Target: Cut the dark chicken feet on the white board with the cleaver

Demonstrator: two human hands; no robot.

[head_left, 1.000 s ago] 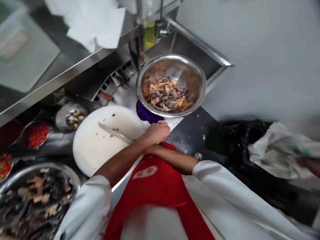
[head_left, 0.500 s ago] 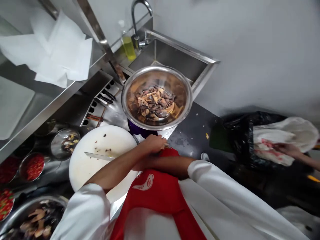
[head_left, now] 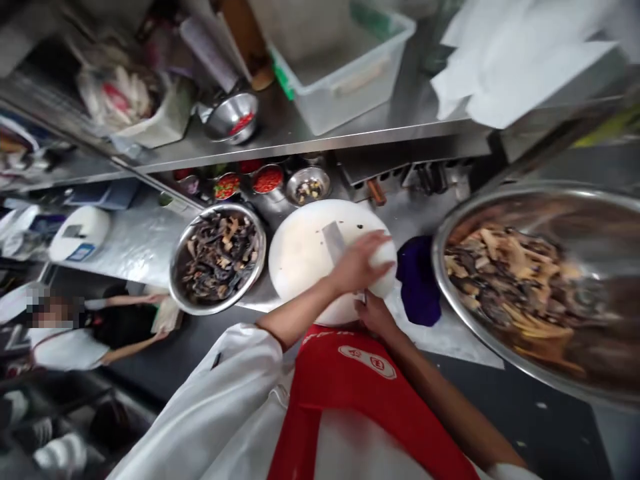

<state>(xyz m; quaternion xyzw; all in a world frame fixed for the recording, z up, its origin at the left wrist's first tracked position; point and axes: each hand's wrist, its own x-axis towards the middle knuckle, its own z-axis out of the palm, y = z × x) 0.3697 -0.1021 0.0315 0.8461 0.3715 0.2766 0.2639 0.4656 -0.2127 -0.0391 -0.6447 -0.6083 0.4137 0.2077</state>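
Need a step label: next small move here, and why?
Probably draw the left hand clear of the knife: it spreads above the white board, hiding part of the knife, whose other end the right hand seems to grip.

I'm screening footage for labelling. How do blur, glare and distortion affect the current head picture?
Head view: the white papers at upper right look soft; head view: light glints along the shelf edge; head view: the large steel bowl looks stretched and is cut off at the right; head view: the knife blade stays readable against the pale chopping board.
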